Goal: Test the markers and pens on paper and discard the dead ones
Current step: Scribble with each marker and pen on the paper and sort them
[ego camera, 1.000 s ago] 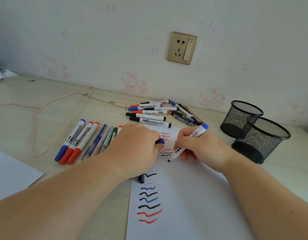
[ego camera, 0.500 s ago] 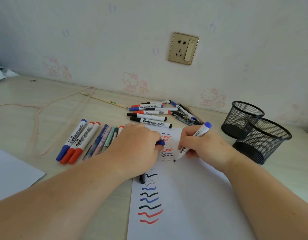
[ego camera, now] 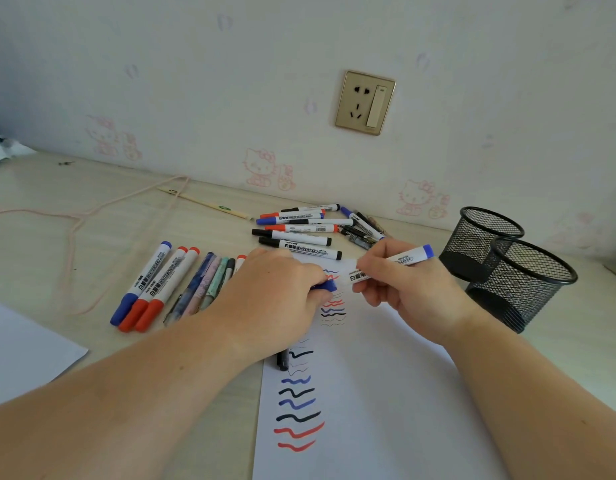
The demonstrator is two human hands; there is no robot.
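The right hand (ego camera: 408,289) pinches a white whiteboard marker (ego camera: 391,264) with a blue end, held nearly level above the paper (ego camera: 386,393), its tip end pointing left toward the left hand (ego camera: 277,299). The left hand's fingers curl round a blue cap (ego camera: 324,286) just beside that tip; whether cap and marker touch cannot be told. A dark pen (ego camera: 283,362) pokes out from under the left wrist. The paper carries a column of blue, black and red squiggles (ego camera: 299,410). Left of the hands lies a row of markers and pens (ego camera: 168,285). Farther off, near the wall, sits a loose pile of markers (ego camera: 306,230). Two black mesh cups (ego camera: 514,271) stand at the right, touching.
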